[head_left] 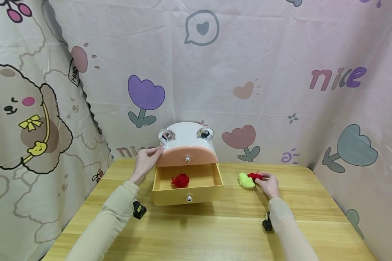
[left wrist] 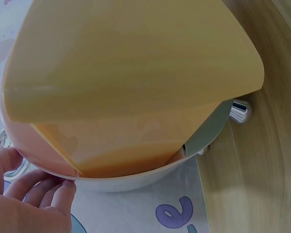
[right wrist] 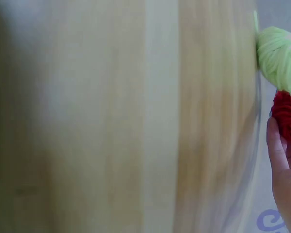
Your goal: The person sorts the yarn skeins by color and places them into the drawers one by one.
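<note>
A white storage box (head_left: 186, 135) with two silver bulging eyes stands at the back of the table, its lower yellow drawer (head_left: 173, 197) pulled out. Inside that drawer lies a red yarn ball (head_left: 181, 181). My left hand (head_left: 146, 163) holds the box by its upper left edge, beside the peach upper drawer (head_left: 173, 157), which is closed. In the left wrist view the fingers (left wrist: 63, 196) bend against the box's rim. To the right, my right hand (head_left: 269, 185) grips another red yarn ball (right wrist: 286, 116), right beside a yellow-green yarn ball (head_left: 246, 180).
The wooden table (head_left: 196, 235) runs up to a printed cloth backdrop (head_left: 196, 72) behind and at both sides. A black wrist device (head_left: 139, 210) hangs under the left forearm, and another black device (head_left: 267, 222) under the right.
</note>
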Demonstrator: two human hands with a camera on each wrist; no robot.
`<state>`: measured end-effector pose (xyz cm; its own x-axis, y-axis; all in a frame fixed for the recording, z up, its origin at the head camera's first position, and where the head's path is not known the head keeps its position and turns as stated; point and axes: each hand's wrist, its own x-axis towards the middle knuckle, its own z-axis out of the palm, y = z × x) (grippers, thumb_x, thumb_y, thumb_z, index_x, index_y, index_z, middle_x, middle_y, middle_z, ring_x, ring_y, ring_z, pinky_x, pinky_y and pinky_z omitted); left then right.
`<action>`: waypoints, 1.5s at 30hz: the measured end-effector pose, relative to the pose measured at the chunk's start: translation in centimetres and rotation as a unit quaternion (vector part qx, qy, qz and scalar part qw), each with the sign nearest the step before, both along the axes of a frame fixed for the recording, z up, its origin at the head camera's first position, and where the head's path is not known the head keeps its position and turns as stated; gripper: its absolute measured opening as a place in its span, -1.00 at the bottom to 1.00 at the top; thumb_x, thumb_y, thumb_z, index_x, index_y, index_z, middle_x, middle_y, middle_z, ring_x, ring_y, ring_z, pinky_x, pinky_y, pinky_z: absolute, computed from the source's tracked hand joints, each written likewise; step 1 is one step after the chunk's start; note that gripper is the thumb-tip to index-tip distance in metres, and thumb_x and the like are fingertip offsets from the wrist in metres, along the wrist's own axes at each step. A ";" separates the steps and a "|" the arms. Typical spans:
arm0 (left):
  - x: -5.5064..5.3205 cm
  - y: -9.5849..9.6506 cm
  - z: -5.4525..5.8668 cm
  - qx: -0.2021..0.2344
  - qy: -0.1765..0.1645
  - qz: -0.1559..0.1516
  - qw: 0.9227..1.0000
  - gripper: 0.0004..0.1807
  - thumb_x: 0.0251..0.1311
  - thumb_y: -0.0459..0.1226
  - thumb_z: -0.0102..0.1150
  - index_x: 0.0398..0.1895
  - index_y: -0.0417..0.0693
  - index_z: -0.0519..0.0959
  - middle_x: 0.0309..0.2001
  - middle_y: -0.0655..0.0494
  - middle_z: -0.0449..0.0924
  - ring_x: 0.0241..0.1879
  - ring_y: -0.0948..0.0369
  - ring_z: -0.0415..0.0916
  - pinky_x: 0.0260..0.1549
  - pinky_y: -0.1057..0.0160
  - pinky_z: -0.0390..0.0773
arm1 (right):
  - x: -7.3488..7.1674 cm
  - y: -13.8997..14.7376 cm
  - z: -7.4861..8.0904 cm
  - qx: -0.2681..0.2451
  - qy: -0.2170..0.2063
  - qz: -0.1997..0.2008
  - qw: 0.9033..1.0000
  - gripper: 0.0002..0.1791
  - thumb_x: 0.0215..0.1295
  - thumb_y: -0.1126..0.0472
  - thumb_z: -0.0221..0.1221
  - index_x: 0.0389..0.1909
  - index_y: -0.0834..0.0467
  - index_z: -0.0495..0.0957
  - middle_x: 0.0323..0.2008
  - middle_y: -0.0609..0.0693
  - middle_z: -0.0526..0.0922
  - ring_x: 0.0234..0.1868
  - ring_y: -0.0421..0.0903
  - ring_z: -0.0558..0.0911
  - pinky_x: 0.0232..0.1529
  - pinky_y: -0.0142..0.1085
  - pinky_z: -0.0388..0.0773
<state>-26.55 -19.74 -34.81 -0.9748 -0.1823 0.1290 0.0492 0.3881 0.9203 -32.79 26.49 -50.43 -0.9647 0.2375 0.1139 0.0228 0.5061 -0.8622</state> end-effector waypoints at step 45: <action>-0.2 0.0 -0.1 -0.009 -0.002 0.004 1.000 -0.48 0.42 -0.05 0.12 0.31 -0.17 0.51 0.34 -0.18 0.50 0.36 -0.10 0.42 0.35 -0.06 0.44 | 4.9 -4.4 7.8 -0.172 0.113 0.051 0.977 -0.56 0.18 0.47 0.30 0.11 0.40 0.57 -0.12 -0.14 0.64 -0.16 -0.40 0.59 -0.09 -0.62 0.60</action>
<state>-26.77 -19.74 -34.86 -0.9738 -0.1877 0.1283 0.0421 0.4055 0.9131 -27.92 22.06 -42.60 -0.9446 0.2033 0.2576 -0.2238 0.1749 -0.9588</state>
